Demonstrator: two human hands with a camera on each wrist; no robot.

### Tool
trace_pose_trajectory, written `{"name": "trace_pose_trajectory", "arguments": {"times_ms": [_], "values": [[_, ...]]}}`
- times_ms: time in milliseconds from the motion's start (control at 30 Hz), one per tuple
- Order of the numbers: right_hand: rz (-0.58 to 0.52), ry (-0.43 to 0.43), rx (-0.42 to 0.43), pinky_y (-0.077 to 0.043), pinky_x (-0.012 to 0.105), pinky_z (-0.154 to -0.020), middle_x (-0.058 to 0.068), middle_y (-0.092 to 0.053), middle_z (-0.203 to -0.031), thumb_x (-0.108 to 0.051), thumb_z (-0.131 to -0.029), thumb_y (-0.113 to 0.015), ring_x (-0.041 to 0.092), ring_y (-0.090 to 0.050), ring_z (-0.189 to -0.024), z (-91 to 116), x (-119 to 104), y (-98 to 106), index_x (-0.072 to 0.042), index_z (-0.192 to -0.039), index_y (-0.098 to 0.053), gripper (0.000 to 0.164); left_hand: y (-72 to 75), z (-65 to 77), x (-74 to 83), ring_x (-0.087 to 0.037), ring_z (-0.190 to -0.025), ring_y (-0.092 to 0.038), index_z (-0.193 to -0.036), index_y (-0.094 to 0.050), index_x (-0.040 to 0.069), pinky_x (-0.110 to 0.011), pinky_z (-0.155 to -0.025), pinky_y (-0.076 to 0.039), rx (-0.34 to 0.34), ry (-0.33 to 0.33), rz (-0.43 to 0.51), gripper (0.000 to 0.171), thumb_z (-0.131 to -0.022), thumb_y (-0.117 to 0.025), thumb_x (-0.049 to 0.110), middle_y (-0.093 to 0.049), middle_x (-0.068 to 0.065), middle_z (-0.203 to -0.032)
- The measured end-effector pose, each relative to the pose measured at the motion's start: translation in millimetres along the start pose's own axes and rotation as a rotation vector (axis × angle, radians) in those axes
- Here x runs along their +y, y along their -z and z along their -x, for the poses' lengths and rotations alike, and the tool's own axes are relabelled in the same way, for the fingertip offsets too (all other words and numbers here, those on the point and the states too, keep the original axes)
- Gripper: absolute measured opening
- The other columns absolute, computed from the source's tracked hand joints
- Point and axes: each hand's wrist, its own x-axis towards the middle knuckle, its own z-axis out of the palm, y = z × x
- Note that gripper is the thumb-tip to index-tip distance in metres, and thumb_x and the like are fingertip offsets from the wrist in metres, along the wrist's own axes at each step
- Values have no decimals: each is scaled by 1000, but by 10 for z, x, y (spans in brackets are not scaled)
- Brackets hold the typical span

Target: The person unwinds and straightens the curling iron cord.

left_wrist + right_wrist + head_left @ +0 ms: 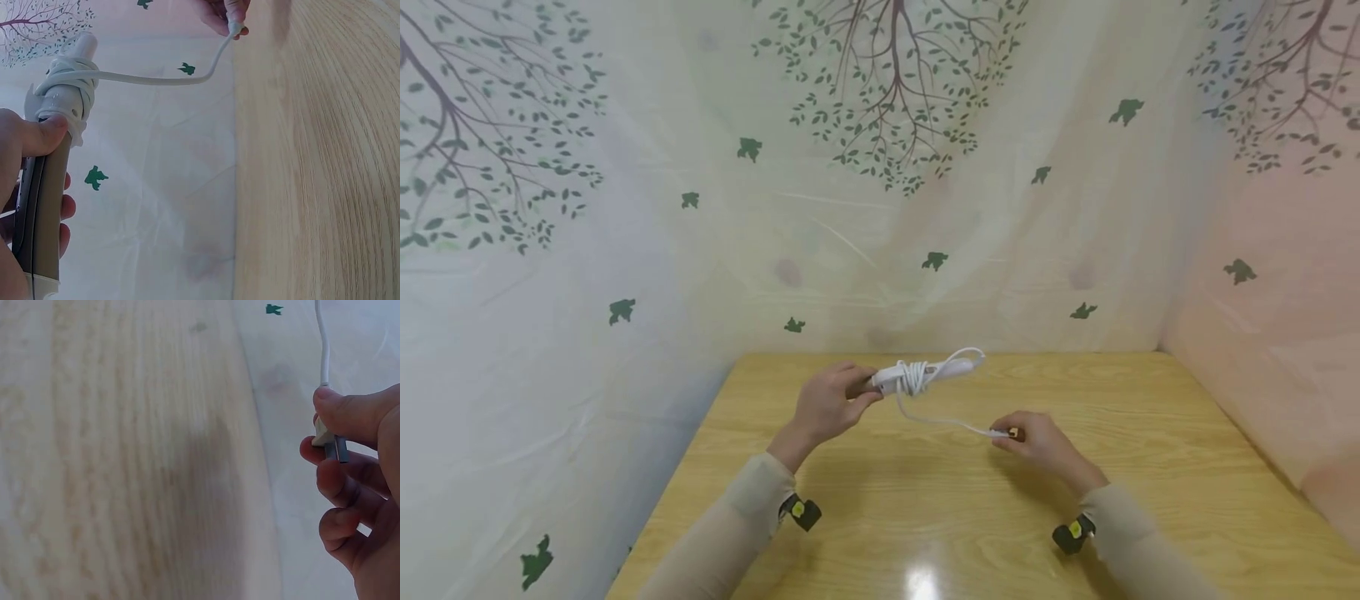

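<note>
My left hand (829, 405) holds up a hair straightener (955, 368) above the table. In the left wrist view its long brown-and-black barrel (51, 194) lies in the curled fingers, thumb along the top near the white part. A white cord (913, 377) is wound several times round that white part. One length of the cord (150, 80) runs off loosely to the right. At its end my right hand (1041, 443) pinches the white plug (322, 434) between thumb and fingers, its flat metal prongs (341, 450) showing.
A wood-grain table (917, 508) lies under both hands. Pale cloth walls (865, 275) printed with trees and green leaves stand at the back and both sides. Dark wrist cameras (805, 512) sit on both forearms.
</note>
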Motion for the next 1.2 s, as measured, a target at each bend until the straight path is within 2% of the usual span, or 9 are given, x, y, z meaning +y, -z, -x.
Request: {"name": "trace_pose_trajectory", "arguments": {"times_ms": [233,433,567,733,967,1200], "values": [[-10,-2,-88,-42,21,-55,-9,-67,-85,-21,-89,-71,1,-46,-62,56,-42,-56,-15,-97,-75,10,4,-11,-9,-6,-63,-58,-100,-75,15,-21,-54,-45,0,48,7,27,-78,-82,29,-70,3,-85],[-41,20,-160,-42,21,-57,-8,-70,-88,-21,-89,-71,0,-46,-64,85,-80,-91,-15,-97,-75,11,13,-31,-16,-8,-65,-61,-101,-74,15,-24,-55,-47,7,50,16,28,-78,-83,28,-71,1,-88],[-102,54,-224,-45,20,-61,-6,-72,-94,-19,-88,-73,-1,-52,-71,96,-117,-105,-16,-97,-75,10,27,-75,-23,-12,-71,-67,-104,-74,15,-29,-58,-51,10,49,11,29,-79,-82,28,-74,-1,-93],[-152,69,-281,-47,21,-65,-3,-73,-98,-17,-87,-74,1,-57,-77,101,-155,-101,-13,-98,-75,12,57,-117,-13,-14,-73,-67,-105,-75,15,-31,-59,-52,1,67,11,29,-80,-81,29,-74,-1,-93],[-165,67,-283,-47,21,-64,1,-74,-97,-19,-89,-71,4,-57,-76,131,-122,-86,-10,-99,-74,13,33,-116,-13,-12,-71,-66,-105,-75,16,-29,-57,-50,7,53,8,30,-78,-83,27,-74,0,-91],[-119,31,-255,-44,22,-55,-6,-69,-91,-22,-91,-70,-1,-48,-62,130,-102,-44,-9,-103,-72,18,31,-139,17,-11,-70,-65,-105,-75,15,-28,-57,-50,10,33,-3,30,-78,-82,28,-73,0,-91]]}}
